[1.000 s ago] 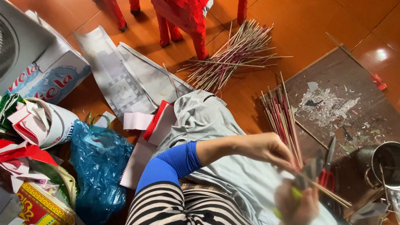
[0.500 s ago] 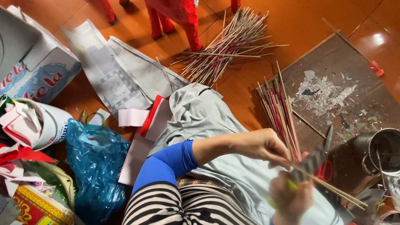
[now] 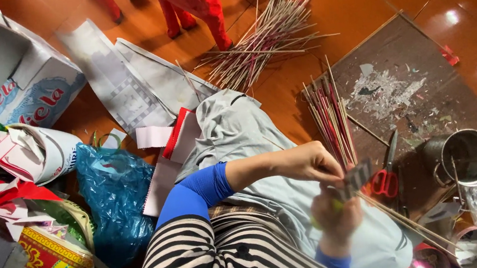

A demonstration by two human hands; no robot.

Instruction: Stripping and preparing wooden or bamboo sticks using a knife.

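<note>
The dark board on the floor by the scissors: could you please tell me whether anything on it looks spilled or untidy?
Yes. The dark board carries a patch of pale paper scraps strewn across its middle, like loose trimmings. The red-handled scissors lie at its near edge, beside the metal pot. Nothing looks broken.

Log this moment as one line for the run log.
left hand: pinching grey patterned paper strip | right hand: gripping thin stick | nearby: red scissors, metal pot

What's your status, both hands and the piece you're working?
Left hand pinching small grey paper strip. Right hand gripping thin stick under it. Scissors lying beside, not obstructing.
</note>
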